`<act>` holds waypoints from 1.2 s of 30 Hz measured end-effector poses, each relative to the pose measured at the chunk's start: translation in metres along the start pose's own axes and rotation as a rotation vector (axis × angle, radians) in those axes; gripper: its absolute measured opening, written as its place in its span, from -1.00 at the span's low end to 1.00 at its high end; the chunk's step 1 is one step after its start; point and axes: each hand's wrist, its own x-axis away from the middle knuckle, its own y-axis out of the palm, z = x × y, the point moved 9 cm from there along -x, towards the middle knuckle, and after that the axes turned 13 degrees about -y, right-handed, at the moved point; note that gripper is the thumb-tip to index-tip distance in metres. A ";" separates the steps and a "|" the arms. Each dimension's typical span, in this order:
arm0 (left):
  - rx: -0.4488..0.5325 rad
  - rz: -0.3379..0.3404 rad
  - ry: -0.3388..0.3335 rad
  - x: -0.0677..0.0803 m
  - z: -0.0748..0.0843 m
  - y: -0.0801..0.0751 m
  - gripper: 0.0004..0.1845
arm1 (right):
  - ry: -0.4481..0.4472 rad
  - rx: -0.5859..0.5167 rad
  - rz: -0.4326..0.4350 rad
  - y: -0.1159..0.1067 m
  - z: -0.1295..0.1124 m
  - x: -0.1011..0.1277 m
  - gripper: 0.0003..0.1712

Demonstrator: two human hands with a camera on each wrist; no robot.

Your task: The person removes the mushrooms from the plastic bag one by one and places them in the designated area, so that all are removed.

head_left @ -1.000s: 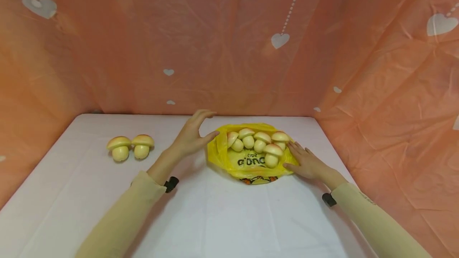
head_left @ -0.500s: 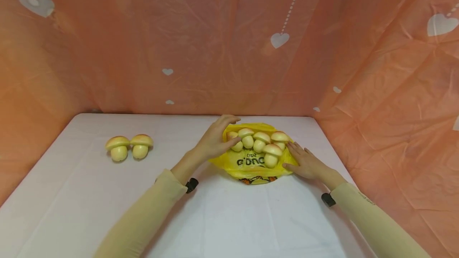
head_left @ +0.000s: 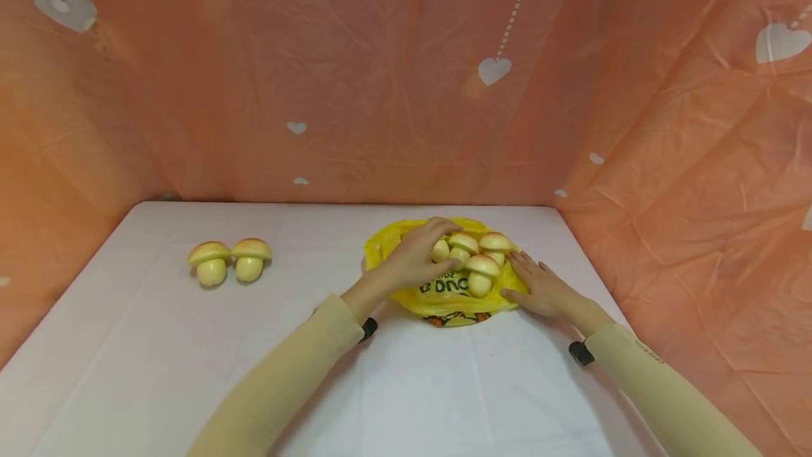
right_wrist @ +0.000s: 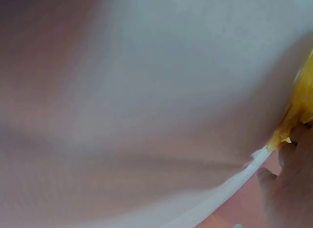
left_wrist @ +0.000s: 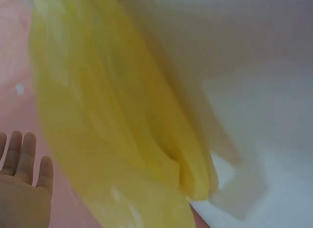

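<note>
A yellow plastic bag [head_left: 431, 306] lies on the table with its mouth spread, and several toy-like mushrooms with pale stems [head_left: 482, 275] sit in it. My left hand [head_left: 414, 259] reaches over the bag's left part, thumb and fingers apart, hiding some mushrooms there. In the left wrist view its fingers [left_wrist: 29, 152] are straight beside the yellow plastic [left_wrist: 107, 120]. My right hand [head_left: 542, 288] rests against the bag's right edge with fingers extended. The right wrist view catches that hand [right_wrist: 293, 181] touching the yellow plastic [right_wrist: 303, 93].
Two more mushrooms, one on the left [head_left: 210, 263] and one beside it [head_left: 251, 259], stand on the white-covered table [head_left: 304, 386]. Behind and at the sides hangs an orange-pink curtain [head_left: 393, 90] with white hearts.
My left hand has moved right, from beside the bag's left edge to over its mushrooms. The right hand stays at the right edge. The two mushrooms at left have not moved.
</note>
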 end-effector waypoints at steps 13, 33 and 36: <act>-0.152 -0.128 -0.007 -0.018 0.018 0.035 -0.40 | 0.010 0.011 -0.020 0.000 0.002 -0.002 0.02; -0.306 -0.186 0.017 -0.022 0.015 0.075 -0.45 | 0.019 0.013 -0.030 0.003 0.002 -0.001 0.03; -0.296 -0.181 0.014 -0.021 0.015 0.076 -0.42 | 0.016 0.016 -0.025 0.002 0.001 -0.001 0.03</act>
